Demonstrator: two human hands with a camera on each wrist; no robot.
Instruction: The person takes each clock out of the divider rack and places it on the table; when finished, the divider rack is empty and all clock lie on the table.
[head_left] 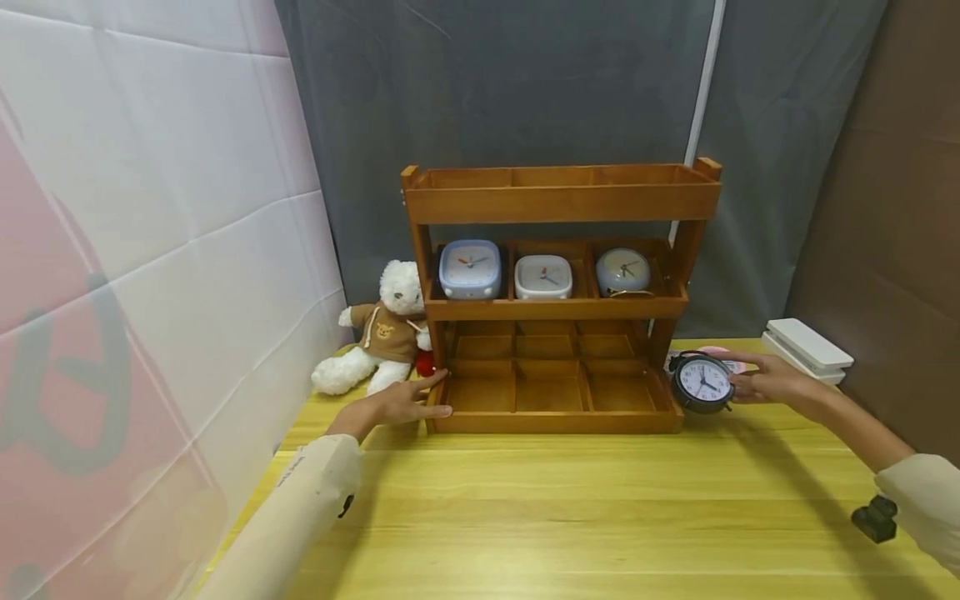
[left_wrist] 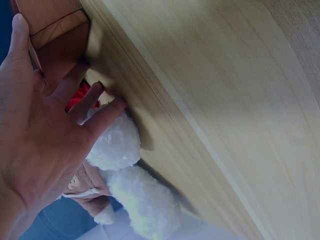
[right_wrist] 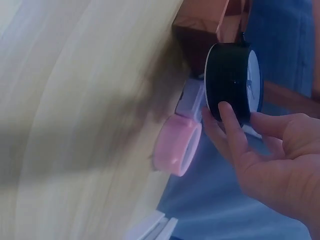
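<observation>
Right hand (right_wrist: 272,160) grips black clock (right_wrist: 227,82).
Pale dial shows edge-on; a pink round object (right_wrist: 169,145) sits just beside a pale lilac item (right_wrist: 190,97) on the wooden tabletop (right_wrist: 75,100), near the brown rack (right_wrist: 198,15).

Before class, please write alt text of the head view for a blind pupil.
A person's right hand holds a black alarm clock beside a wooden rack while the left hand touches its opposite side. Three clocks stand on its middle shelf; a white teddy bear sits at left.

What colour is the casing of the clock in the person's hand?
The clock's casing is black, clearest in the right wrist view.
</observation>
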